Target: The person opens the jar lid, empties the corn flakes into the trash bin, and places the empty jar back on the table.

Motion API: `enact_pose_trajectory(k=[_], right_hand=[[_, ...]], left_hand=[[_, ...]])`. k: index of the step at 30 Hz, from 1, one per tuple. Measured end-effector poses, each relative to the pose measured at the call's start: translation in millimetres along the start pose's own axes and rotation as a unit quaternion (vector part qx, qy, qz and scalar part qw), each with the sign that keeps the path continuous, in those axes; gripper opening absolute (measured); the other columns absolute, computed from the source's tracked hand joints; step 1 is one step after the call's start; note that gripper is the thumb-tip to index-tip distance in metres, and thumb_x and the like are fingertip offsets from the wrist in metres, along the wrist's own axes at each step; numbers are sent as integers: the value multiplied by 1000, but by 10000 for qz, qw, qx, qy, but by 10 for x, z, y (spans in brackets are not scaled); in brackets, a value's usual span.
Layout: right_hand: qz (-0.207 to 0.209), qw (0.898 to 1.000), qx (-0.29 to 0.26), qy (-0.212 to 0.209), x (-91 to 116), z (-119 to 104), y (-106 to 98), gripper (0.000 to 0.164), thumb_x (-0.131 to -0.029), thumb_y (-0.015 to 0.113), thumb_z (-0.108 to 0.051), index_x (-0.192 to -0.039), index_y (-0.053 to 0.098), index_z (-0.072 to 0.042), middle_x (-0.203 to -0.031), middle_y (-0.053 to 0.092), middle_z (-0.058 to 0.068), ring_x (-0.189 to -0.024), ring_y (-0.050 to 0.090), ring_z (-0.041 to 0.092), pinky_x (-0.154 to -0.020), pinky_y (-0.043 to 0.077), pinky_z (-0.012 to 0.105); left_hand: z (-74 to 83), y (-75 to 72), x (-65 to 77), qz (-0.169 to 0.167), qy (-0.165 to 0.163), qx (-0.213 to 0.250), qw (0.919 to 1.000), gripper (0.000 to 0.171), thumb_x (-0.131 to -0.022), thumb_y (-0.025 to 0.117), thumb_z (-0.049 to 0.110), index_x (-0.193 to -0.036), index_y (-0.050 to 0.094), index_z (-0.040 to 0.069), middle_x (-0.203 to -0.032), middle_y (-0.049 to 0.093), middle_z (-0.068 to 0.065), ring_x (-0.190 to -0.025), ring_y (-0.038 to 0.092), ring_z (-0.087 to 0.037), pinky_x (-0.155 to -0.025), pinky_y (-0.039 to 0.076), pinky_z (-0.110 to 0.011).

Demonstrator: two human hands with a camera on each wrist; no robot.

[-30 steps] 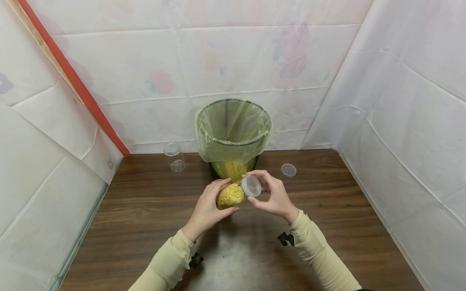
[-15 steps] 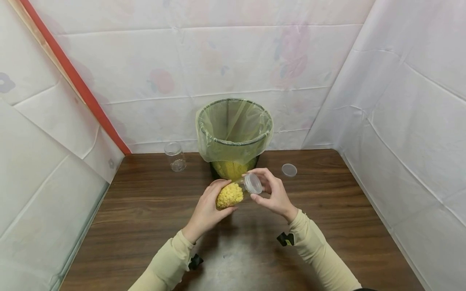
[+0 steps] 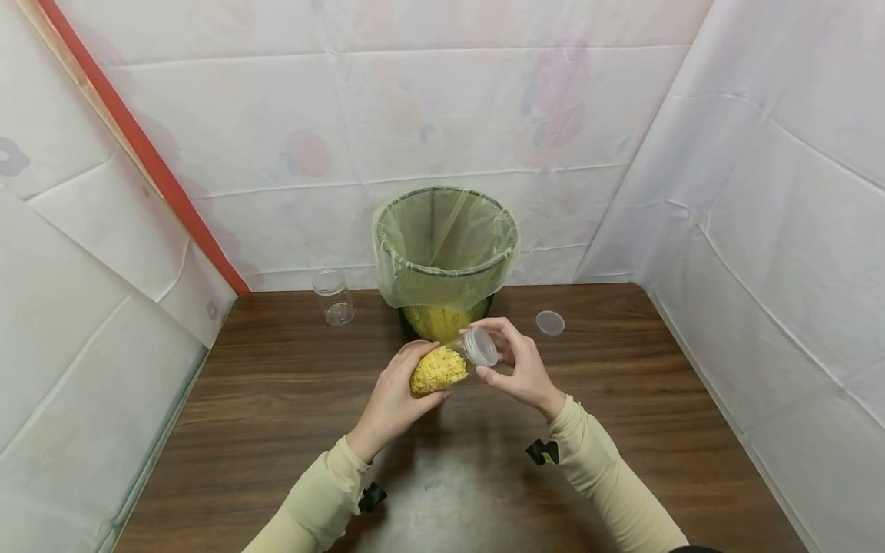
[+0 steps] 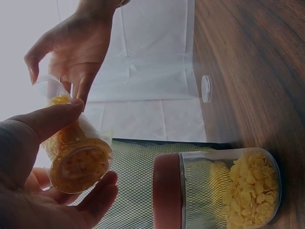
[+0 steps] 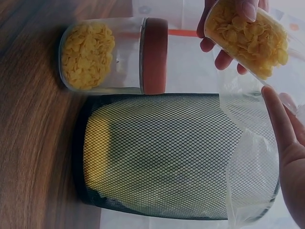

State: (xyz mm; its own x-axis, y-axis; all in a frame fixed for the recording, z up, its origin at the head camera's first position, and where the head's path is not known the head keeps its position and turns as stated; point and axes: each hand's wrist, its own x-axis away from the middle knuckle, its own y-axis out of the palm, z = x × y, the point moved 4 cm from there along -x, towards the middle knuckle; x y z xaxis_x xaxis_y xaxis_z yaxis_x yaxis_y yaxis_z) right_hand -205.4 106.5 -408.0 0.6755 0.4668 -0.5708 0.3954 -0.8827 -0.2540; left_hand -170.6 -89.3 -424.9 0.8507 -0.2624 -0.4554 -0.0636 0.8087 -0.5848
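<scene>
A clear jar of corn flakes [image 3: 439, 372] is held tilted in front of the bin. My left hand [image 3: 396, 392] grips its body; in the left wrist view the thumb lies along the side and the jar's round base [image 4: 80, 167] faces the camera. At the other end my right hand [image 3: 515, 365] pinches the clear ridged lid [image 3: 481, 347] between thumb and fingers. Flakes fill the base end, with a clear gap towards the lid. Whether the lid is screwed tight is not visible. Some left fingers are hidden behind the jar in the head view.
A mesh bin [image 3: 445, 269] with a thin yellowish liner stands behind my hands. Beside it is a brown-lidded jar [image 5: 114, 56] partly filled with flakes, mostly hidden by my left hand from above. A clear jar [image 3: 333, 298] stands left; a clear disc lid [image 3: 549, 322] lies right.
The jar has turned slightly, its lid end moving a little right and up. Inside, the flakes have slid somewhat towards the lid. Both hands keep their hold.
</scene>
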Motion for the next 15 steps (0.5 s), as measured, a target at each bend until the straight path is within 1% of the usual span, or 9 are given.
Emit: enact_pose_trajectory(k=[3, 5, 9, 12, 15], right_hand=[[-50, 9999, 119, 32, -18, -38, -2, 54, -79, 65, 5, -129, 45, 2, -122, 59, 25, -107, 62, 16, -71, 58, 33], [-115, 9997, 211, 52, -48, -112, -1, 55, -78, 64, 10, -129, 44, 5, -121, 59, 27, -106, 63, 18, -71, 58, 32], [-203, 9979, 611, 117, -128, -285, -12, 48, -81, 63, 11, -126, 46, 11, -117, 58, 28, -98, 64, 19, -67, 58, 30], [-134, 9935, 1119, 126, -179, -345, -45, 40, -86, 60, 8, -124, 50, 10, -115, 60, 25, -96, 64, 20, -67, 57, 30], [-27, 9884, 1517, 105, -200, -300, -96, 36, -89, 57, 5, -125, 53, 5, -116, 63, 20, -99, 64, 23, -71, 57, 34]], left_hand=[[-7, 5, -2, 21, -72, 32, 10000, 68, -68, 85, 19, -128, 54, 7, -125, 58, -7, -114, 54, -21, -93, 46, -45], [-12, 7, -4, 42, -127, 61, 9999, 68, -68, 85, 19, -128, 55, 9, -124, 58, -6, -114, 54, -21, -93, 45, -46], [-24, 16, 0, 90, -208, -27, 9997, 66, -69, 85, 22, -127, 55, 13, -123, 58, -4, -112, 53, -22, -92, 45, -45], [-37, 23, 1, 169, -223, -177, 9995, 66, -69, 85, 23, -126, 55, 13, -119, 59, -4, -106, 52, -23, -89, 44, -42], [-44, 29, -1, 312, -148, -322, 9989, 66, -67, 86, 22, -124, 56, 11, -114, 59, -5, -100, 51, -23, -86, 43, -40]])
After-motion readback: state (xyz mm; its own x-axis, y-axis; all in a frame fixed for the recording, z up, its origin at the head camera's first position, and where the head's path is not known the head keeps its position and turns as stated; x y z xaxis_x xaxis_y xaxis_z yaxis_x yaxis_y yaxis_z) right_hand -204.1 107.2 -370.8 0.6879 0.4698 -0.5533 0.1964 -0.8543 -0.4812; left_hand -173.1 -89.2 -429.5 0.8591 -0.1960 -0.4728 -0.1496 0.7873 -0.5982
